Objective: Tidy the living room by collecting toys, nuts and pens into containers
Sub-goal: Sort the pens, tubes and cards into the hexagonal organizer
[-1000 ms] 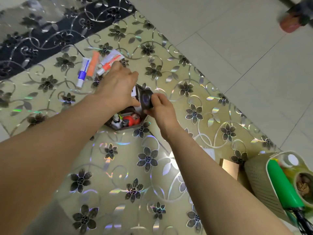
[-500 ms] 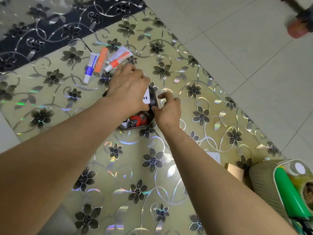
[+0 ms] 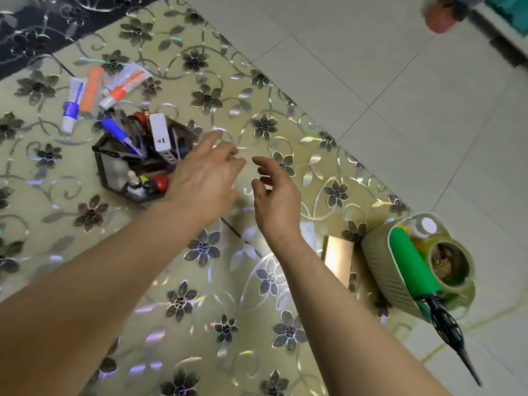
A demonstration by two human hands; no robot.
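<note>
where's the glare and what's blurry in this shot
Head view: bright glare on the floral tabletop between the forearms, rainbow glints across its pattern; the left hand fingers are motion-smeared; the red object top right is blurred; wide-angle lens bends the floor tile lines.

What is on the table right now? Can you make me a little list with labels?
table: shiny flowered cover
organizer: dark box, upright, holding pens, a white stick and small bottles
tubes: three lying flat beyond the organizer, not in it
left hand: fingers relaxed, holding nothing, over the organizer's right edge
right hand: fingers loosely curled, holding nothing, above the table
basket: pale, at the table's right edge, with a green handle and a jar inside
</note>
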